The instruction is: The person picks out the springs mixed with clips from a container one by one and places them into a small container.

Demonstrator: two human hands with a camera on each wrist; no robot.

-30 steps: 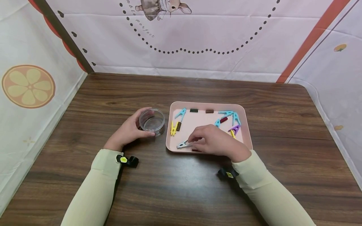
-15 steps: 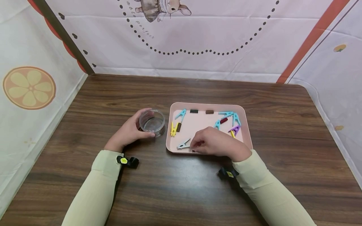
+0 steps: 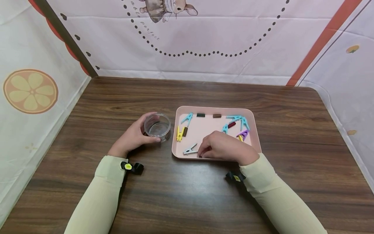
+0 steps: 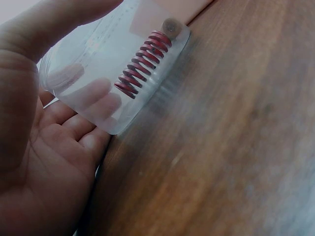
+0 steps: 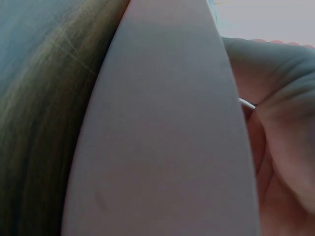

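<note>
My left hand (image 3: pixel 132 135) holds a round clear plastic container (image 3: pixel 157 125) upright on the table, thumb and fingers curled round its side. In the left wrist view a red coil spring (image 4: pixel 142 64) shows within the container's outline. My right hand (image 3: pixel 220 146) reaches into the near side of a pink tray (image 3: pixel 174 143), its curled fingertips at a dark coil spring (image 3: pixel 200 156) that is mostly covered by them. Just left of these fingers lies a pale blue clothespin (image 3: pixel 190 149). The right wrist view is mostly filled by the tray's outer wall (image 5: pixel 162 123).
Around the tray lie blue clothespins (image 3: pixel 187 118), a yellow clothespin (image 3: pixel 180 134) and a purple one (image 3: pixel 243 134). Further springs include a dark green spring (image 3: pixel 200 115), a brown spring (image 3: pixel 217 116) and a dark red spring (image 3: pixel 231 124). A printed cloth (image 3: pixel 204 39) hangs behind the table.
My right hand has moved off the pale blue clothespin, slightly right and down to the dark spring, and its fingers have drawn closer together. The left hand and container have stayed put.
</note>
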